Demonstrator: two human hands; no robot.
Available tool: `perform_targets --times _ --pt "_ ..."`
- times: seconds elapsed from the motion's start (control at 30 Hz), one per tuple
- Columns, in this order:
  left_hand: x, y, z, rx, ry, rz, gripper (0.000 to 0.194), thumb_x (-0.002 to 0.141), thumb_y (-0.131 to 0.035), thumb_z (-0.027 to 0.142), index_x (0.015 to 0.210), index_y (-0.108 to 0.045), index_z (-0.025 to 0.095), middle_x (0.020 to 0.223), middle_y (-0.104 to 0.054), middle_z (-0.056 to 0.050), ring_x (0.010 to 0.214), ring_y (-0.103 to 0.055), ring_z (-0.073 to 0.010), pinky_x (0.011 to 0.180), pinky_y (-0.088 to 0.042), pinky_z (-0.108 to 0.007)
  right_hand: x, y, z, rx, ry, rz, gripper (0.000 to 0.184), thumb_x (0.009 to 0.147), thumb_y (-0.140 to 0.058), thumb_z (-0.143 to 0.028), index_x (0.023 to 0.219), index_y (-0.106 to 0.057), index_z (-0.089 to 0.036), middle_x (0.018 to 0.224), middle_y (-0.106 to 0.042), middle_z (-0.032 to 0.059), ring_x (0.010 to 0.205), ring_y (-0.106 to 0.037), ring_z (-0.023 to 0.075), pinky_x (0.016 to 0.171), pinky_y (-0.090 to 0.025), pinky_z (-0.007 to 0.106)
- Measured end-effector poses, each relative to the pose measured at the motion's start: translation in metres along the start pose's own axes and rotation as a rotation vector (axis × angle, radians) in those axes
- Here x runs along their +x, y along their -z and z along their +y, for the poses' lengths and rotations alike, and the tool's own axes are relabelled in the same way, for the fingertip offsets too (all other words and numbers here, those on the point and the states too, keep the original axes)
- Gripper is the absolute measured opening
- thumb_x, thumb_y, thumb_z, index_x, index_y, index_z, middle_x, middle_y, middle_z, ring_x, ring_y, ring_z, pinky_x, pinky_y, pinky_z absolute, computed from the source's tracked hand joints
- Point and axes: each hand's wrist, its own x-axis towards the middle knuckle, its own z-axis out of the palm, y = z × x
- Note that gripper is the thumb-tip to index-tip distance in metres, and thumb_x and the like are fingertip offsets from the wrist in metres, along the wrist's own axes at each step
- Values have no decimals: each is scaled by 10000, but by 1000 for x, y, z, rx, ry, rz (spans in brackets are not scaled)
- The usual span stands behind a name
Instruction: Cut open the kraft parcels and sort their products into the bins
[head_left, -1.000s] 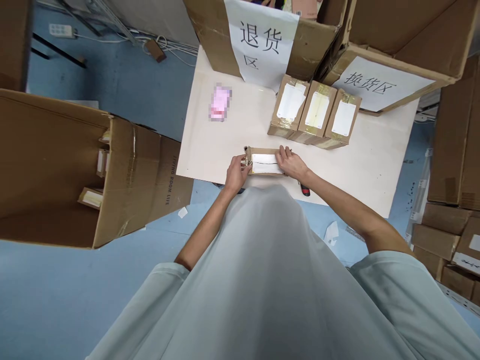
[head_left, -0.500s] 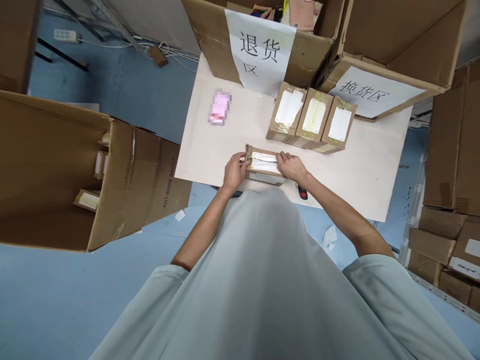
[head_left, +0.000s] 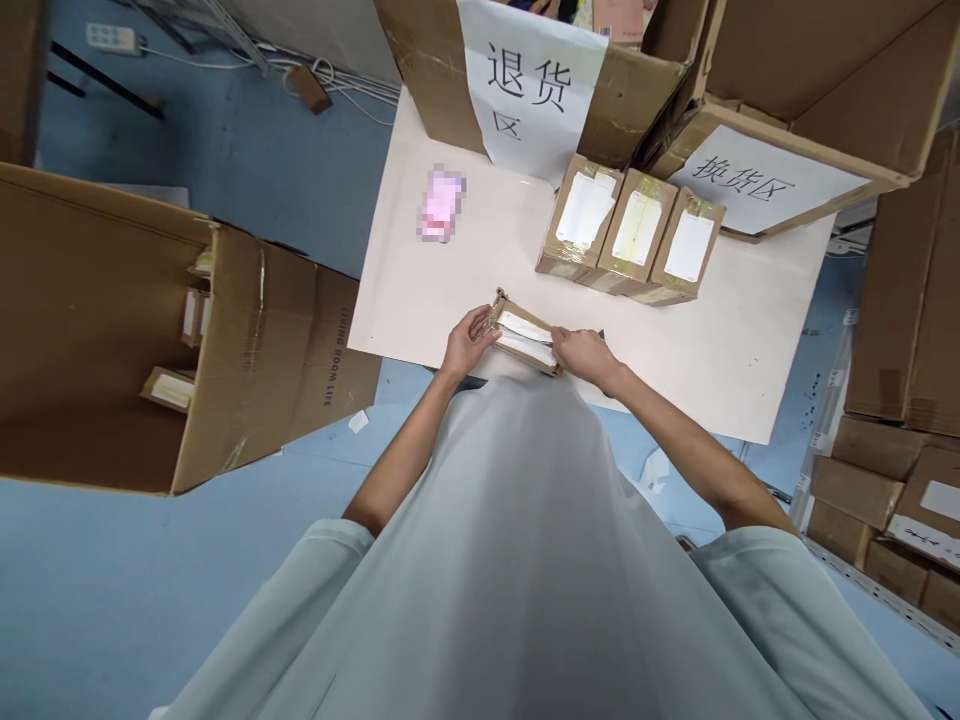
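A small cardboard box (head_left: 527, 336) with a slit white label across its top lies tilted at the table's near edge. My left hand (head_left: 471, 342) grips its left end, thumb on top near the taped corner. At its right end, my right hand (head_left: 583, 356) is closed in a fist, knuckles against the label. The dark end of a utility knife (head_left: 601, 335) sticks out behind that fist; its blade is hidden. Farther back stand three taped boxes (head_left: 636, 230) with white labels, side by side.
Two large open cartons with paper signs (head_left: 532, 90) stand along the table's back. A blurred pink item (head_left: 441, 205) lies on the white table (head_left: 465, 275) at left. Another big carton (head_left: 277, 340) holding small boxes is to the left; stacked boxes (head_left: 870, 490) are at right.
My right hand has closed into a fist around the red-and-black utility knife, which lay on the table by my wrist. The box has turned and tilted in my left hand.
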Motion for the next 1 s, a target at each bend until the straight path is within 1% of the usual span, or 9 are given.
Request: perform_targets --times 0.17,0.27,0.37,0.53,0.63,0.73,0.83,0.9,1.0 --pt "-2 -1 -6 -38 -9 -5 922 805 -903 787 1475 -693 190 1610 -695 -198 1531 -659 -362 1366 -472 -560 8 17 25 163 43 -7 328 1172 -451 -205 1196 -764 -111 1086 -862 230 1102 -840 363 998 -591 424" --pt "-4 2 -8 -62 -17 -16 920 789 -901 808 1430 -721 172 1567 -723 -209 1501 -683 -368 1359 -482 -564 13 17 62 604 -21 -20 260 1131 -621 -247 908 -733 -175 926 -855 133 980 -853 315 933 -639 380" --pt "-7 6 -7 -49 5 -36 832 800 -896 797 1343 -766 180 1481 -778 -193 1430 -730 -366 1337 -505 -575 13 10 98 1167 -143 -148 411 1027 -836 -349 700 -632 -206 703 -748 31 800 -846 268 777 -686 329" --pt "-10 6 -2 49 6 -23 655 894 -878 654 1347 -768 194 1449 -793 -158 1388 -746 -339 1305 -535 -558 10 -14 119 1471 -366 -96 329 868 -1016 -314 806 -727 -168 616 -715 2 574 -734 141 555 -601 176" --pt "-13 7 1 103 13 -2 546 939 -848 563 1350 -759 214 1435 -795 -141 1364 -752 -325 1269 -566 -555 9 -30 115 1691 -510 -64 309 864 -1024 -255 883 -731 -160 681 -748 12 540 -688 96 566 -613 148" --pt "-16 7 3 143 10 10 510 957 -834 497 1380 -730 231 1454 -777 -142 1377 -741 -316 1225 -599 -538 6 -47 100 1849 -590 48 284 961 -935 -287 893 -674 -197 739 -761 26 651 -756 119 699 -679 170" --pt "-16 5 8 182 2 27 537 965 -829 437 1444 -671 254 1450 -764 -145 1349 -745 -300 1146 -639 -506 -2 -64 80 1891 -532 331 252 1028 -836 -428 1028 -687 -226 984 -831 76 989 -841 173 985 -702 273" --pt "-17 5 12 225 -17 23 511 978 -808 405 1445 -658 263 1468 -741 -144 1307 -753 -288 1092 -658 -472 -9 -76 65 1794 -459 502 357 1016 -813 -530 1188 -707 -236 1242 -831 113 1253 -799 208 1136 -650 346" --pt "-18 6 19 345 -99 -28 348 1029 -734 385 1355 -709 266 1455 -720 -127 1310 -727 -275 1092 -649 -442 -18 -90 42 1460 -391 598 537 973 -810 -625 1332 -710 -237 1536 -717 160 1473 -673 268 1195 -603 434"
